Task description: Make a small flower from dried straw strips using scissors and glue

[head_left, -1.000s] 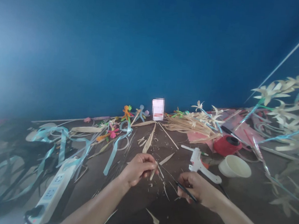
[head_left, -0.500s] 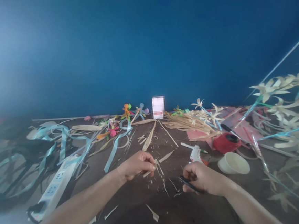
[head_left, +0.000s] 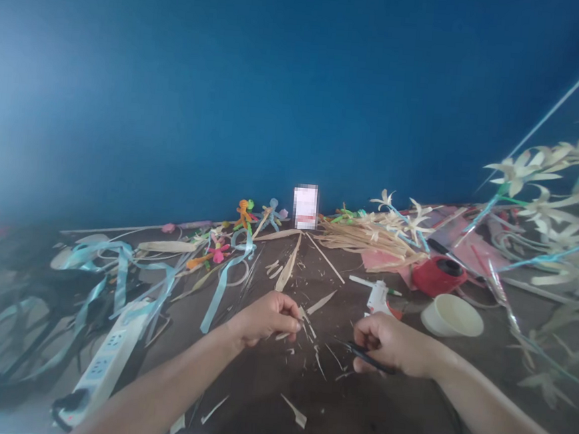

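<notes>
My left hand [head_left: 275,317] is closed in a pinch above the middle of the table. A small pale strip of dried husk [head_left: 283,335] shows at its fingertips; the rest is hidden by the fingers. To the right, my right hand [head_left: 384,341] is closed around dark scissors [head_left: 366,357], whose thin tips point left toward my left hand. Between the hands lie a pointed husk piece [head_left: 321,302] and thin offcuts [head_left: 321,363]. A longer dried husk leaf [head_left: 290,264] lies just beyond my left hand.
A white glue gun [head_left: 378,297], a cream bowl [head_left: 452,317] and a red roll [head_left: 438,275] stand beyond my right hand. Husk flowers [head_left: 518,171] rise at right. At left are blue ribbon [head_left: 221,292] and a power strip [head_left: 111,357]. A blue wall [head_left: 279,96] closes the back.
The scissors' tips reach slightly further left and show more clearly. The strip at my left fingertips has tilted a little. Both hands stay nearly in place.
</notes>
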`<action>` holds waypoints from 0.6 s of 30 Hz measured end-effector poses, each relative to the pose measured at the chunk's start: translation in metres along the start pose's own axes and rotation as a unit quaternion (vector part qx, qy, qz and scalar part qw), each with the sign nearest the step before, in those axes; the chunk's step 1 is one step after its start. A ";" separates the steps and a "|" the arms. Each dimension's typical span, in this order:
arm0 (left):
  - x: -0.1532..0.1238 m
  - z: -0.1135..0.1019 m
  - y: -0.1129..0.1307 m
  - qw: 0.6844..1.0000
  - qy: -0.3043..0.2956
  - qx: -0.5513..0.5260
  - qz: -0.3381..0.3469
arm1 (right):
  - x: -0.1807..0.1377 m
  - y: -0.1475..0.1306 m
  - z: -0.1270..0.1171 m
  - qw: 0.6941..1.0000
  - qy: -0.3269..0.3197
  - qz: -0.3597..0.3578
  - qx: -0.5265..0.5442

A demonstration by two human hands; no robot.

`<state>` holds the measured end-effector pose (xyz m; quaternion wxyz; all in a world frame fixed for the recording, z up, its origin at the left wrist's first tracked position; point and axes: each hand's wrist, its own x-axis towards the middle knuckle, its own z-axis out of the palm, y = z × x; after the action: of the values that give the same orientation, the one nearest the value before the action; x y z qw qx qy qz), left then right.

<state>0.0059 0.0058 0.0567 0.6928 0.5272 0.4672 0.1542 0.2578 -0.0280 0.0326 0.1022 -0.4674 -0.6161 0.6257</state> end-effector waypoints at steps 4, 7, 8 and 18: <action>0.004 -0.002 0.000 1.000 0.029 -0.012 0.000 | 0.003 0.003 0.004 1.000 0.015 -0.002 0.021; 0.008 -0.003 -0.007 0.994 0.068 -0.089 0.007 | 0.007 0.004 0.013 0.996 0.065 -0.024 0.050; 0.009 -0.002 -0.010 0.989 0.079 -0.126 0.013 | 0.010 0.006 0.018 0.994 0.089 -0.033 0.059; 0.025 0.033 -0.035 0.882 0.251 -0.385 0.099 | 0.039 0.018 0.063 0.958 0.267 -0.076 0.073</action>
<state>0.0356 -0.0096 0.0140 0.6817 0.2058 0.4751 0.5169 0.1999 -0.0472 -0.0128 0.3439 -0.5607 -0.5528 0.5117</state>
